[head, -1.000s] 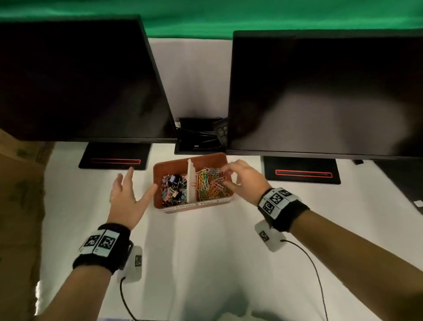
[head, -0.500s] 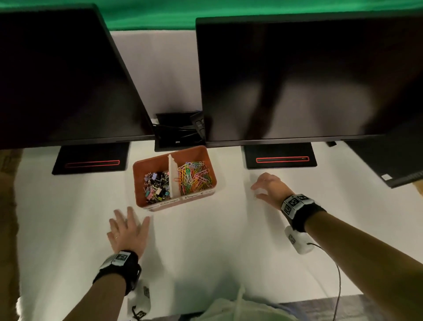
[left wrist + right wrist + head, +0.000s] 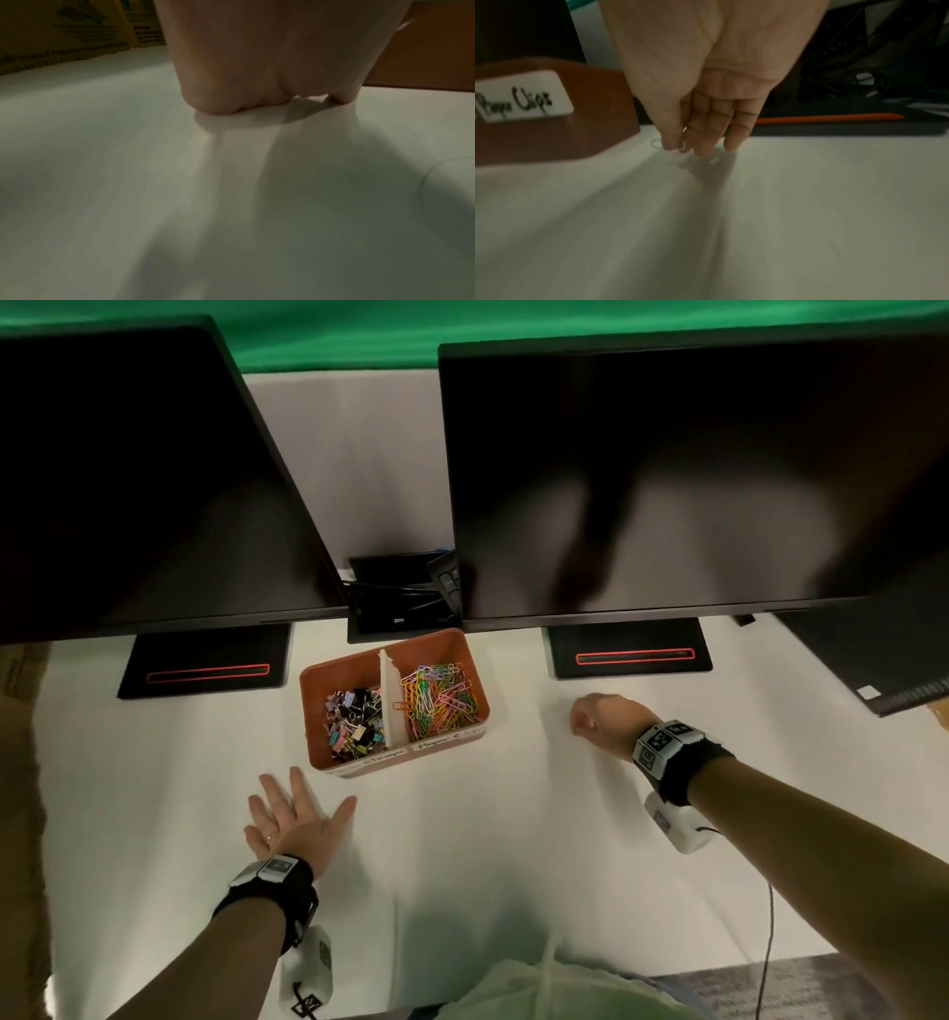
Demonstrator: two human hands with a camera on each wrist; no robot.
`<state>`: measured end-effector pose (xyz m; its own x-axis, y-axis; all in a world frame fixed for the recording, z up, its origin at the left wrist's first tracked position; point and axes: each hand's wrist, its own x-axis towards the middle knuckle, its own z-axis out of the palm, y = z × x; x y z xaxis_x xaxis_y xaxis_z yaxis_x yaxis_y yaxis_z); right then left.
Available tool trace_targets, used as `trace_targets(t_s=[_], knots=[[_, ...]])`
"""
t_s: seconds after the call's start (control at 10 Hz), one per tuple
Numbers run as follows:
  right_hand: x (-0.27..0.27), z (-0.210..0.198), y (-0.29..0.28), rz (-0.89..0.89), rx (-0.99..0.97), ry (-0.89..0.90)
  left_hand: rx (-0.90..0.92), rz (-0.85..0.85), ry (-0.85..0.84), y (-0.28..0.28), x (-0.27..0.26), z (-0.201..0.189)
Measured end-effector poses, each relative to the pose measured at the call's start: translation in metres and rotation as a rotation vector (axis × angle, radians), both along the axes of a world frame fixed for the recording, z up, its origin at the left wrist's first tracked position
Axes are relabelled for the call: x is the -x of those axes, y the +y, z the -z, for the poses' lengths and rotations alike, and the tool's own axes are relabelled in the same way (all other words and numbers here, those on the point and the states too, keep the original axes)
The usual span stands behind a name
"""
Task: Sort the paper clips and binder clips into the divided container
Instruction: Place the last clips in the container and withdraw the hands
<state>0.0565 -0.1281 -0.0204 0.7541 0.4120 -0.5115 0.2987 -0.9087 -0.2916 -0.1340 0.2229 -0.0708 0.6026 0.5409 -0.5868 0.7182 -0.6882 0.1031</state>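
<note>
Two dark monitors overhang the white desk, where the orange divided container sits with binder clips left of its divider and paper clips right. Spread flat on the desk, the left hand holds nothing. Beside the container, the right hand closes a narrow grip, thumb against fingertip, on one pale paper clip lying flat. Thin wire on a smooth surface may skid away or slip free during the lift, and its pale colour would make it hard to find again.

Thumb hides the paper clip's middle (motion-blurred too).
</note>
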Motion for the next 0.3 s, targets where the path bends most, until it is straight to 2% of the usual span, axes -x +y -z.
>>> trace_targets(t_s=[0.1, 0.2, 0.3], knots=[[-0.013, -0.027, 0.028, 0.026, -0.189, -0.181, 0.004, -0.004, 0.01, -0.002, 0.0, -0.004], [-0.018, -0.057, 0.072, -0.059, -0.369, -0.288, -0.004, -0.01, -0.003, -0.002, 0.001, -0.003], [-0.011, -0.073, 0.122, -0.207, -0.441, -0.322, -0.018, -0.019, -0.019, 0.0, -0.001, -0.002]])
